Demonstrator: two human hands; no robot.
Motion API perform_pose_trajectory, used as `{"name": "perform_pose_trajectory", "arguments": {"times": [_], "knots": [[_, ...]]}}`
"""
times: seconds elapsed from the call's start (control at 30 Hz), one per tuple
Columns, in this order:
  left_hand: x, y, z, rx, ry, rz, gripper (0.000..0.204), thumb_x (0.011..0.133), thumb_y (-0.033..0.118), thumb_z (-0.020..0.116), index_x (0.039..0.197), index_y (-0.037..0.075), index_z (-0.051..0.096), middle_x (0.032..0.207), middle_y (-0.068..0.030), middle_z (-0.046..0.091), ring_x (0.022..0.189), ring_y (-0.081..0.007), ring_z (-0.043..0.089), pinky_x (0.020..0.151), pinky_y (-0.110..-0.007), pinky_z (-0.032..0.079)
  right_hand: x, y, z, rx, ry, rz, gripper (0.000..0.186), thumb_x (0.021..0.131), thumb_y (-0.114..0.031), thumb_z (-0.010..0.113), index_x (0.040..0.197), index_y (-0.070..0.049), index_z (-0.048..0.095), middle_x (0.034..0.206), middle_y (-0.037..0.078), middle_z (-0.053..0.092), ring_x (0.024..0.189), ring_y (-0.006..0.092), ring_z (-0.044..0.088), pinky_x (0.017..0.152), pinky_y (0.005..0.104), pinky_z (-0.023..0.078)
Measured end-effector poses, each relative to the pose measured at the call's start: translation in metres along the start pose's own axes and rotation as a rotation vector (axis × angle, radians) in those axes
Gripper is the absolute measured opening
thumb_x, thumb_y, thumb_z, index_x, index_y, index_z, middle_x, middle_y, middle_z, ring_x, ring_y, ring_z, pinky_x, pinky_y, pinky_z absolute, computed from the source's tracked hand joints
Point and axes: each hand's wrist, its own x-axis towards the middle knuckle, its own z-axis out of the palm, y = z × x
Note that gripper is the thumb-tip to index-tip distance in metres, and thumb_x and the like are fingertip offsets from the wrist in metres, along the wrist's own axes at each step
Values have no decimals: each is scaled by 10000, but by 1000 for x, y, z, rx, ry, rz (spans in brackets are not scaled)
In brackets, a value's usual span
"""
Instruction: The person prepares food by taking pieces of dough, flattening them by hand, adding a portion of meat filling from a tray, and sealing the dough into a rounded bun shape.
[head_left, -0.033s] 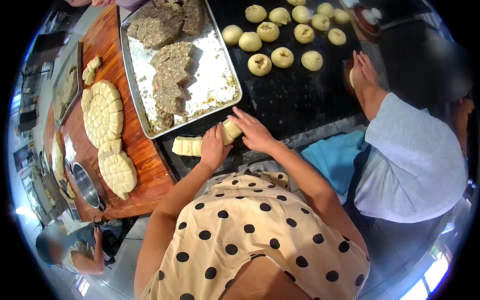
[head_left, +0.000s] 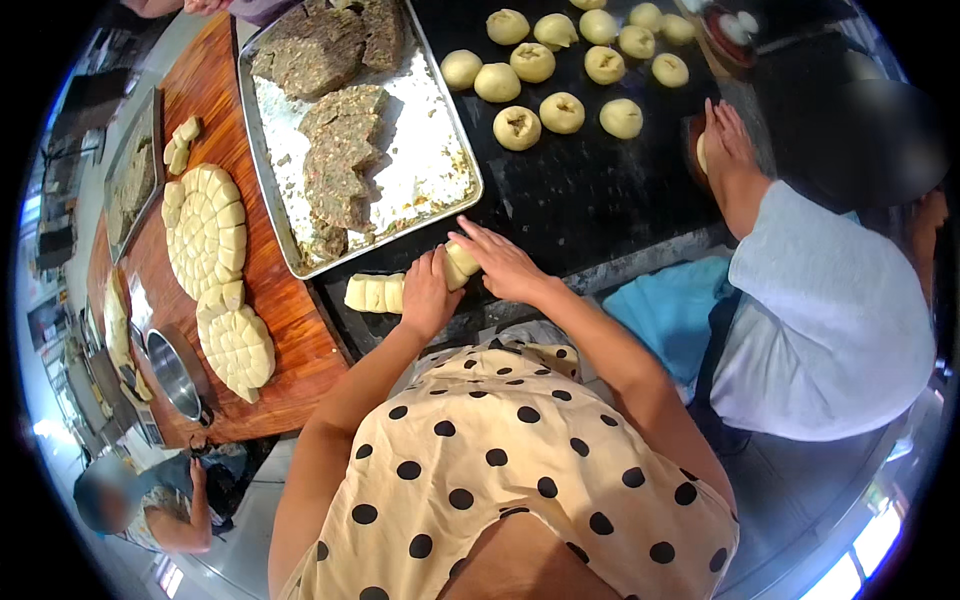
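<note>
Along the near edge of the black table [head_left: 590,195], dough [head_left: 375,293] shows on both sides of the left hand [head_left: 430,295], which hides whether it is one piece; whether those fingers clamp it cannot be told. The right hand [head_left: 505,270], fingers extended, lies against the dough's right end, partly concealing it. Just beyond, the tray [head_left: 425,160] limits room; bare table extends between right hand and buns [head_left: 562,113], the farthest cut off. Hands and dough nearly match the earlier frame.
</note>
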Motion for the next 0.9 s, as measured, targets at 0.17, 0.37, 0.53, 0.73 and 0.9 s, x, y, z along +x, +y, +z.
{"name": "perform_pose_trajectory", "arguments": {"times": [0.17,0.37,0.53,0.73,0.9], "knots": [[4,-12,-7,-66,-56,30,706,728,158,817,1320,-5,468,1154,-203,556,1078,-403,547,933,-478,454,17,5,5,-104,-6,-105,613,753,24,671,1334,-74,505,1329,123,528,1258,326,489,1056,422,426],[-4,-20,-8,-98,-47,57,684,773,183,791,1341,-10,464,1166,-206,559,1079,-396,551,947,-473,452,-10,-21,-9,-126,105,265,461,654,-229,808,1042,-60,625,1038,154,607,1000,349,601,869,447,504],[-14,-20,-7,-70,19,97,687,788,189,780,1355,-20,453,1260,-219,541,1149,-400,532,999,-469,439,-50,-20,-46,-438,190,638,508,716,-416,795,982,-9,647,1001,160,617,977,352,603,862,458,502],[-26,-17,-19,-132,125,178,545,837,147,737,1313,16,507,1355,-212,507,1222,-402,507,1042,-467,422,-45,36,-22,-203,508,780,661,953,-576,519,1196,30,619,1289,250,525,1213,400,503,1019,494,418],[-31,-4,-35,-263,82,174,416,859,123,705,1240,24,571,1363,-202,503,1247,-418,486,1070,-493,395,-13,60,0,-202,602,948,706,1044,-530,327,1507,3,350,1601,268,204,1497,393,173,1222,483,156]]}}
